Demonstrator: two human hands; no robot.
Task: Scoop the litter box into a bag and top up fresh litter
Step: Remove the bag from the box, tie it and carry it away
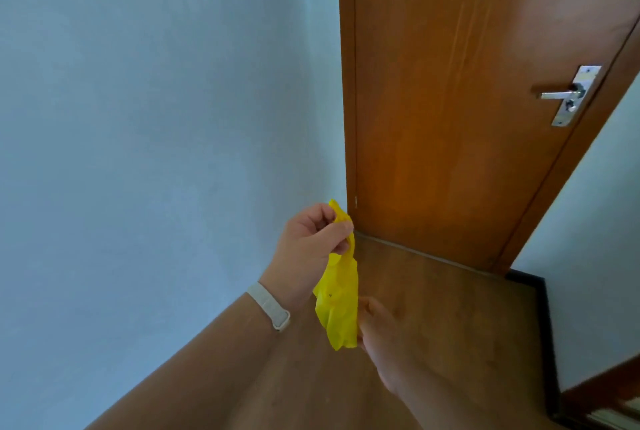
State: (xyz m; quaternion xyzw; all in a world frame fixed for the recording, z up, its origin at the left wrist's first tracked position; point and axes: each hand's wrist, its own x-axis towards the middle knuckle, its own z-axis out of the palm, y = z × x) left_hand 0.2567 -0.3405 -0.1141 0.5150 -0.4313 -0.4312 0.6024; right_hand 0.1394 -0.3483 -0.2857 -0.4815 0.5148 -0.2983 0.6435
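Item under inspection: one yellow plastic bag [340, 305], crumpled and not yet opened out. It hangs in the air in front of the person, at about 6 o'clock from the middle of the view, above the wooden floor [450, 319]. It rests on nothing.

Left hand [310, 244]: the grip is closed on the bag's top edge, with thumb and forefinger pinching a bunched fold at the bag's 12 o'clock. A pale wristband [268, 305] sits on that wrist.

Right hand [386, 339]: it meets the bag's lower part from 4 o'clock. The hand is blurred, so I cannot tell whether its grip has closed on the film or only touches it.

Handling assessment: the bag appears very light, thin and limp. It hangs in soft folds and has no stiffness of its own. The film will likely be slippery, its layers may cling together, and it could tear on a sharp edge. A two-point hold at the mouth, one grip on each side of the rim, looks best for spreading it open.

Surroundings: a brown door [450, 111] at 1 o'clock with a metal handle [559, 94] at 3 o'clock, and a pale blue wall [156, 118] at 9 o'clock.
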